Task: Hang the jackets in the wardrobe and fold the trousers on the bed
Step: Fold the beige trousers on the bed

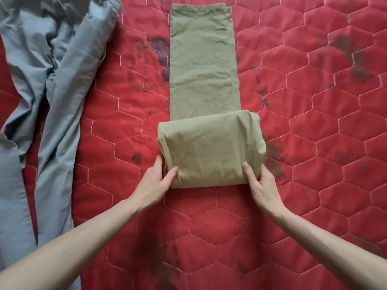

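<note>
Olive-green trousers lie lengthwise in the middle of the red quilted bed, legs together and stretching away from me. Their near end is folded over into a thick bundle. My left hand grips the bundle's near left corner, thumb on top and fingers along the side. My right hand grips the near right corner the same way. A second pair of trousers, grey-blue, lies crumpled and unfolded along the bed's left side.
The quilt has a hexagon stitch pattern and several dark stains, densest around the olive trousers. Bare quilt stretches to the right of the olive trousers and between my forearms. No jacket or wardrobe is in view.
</note>
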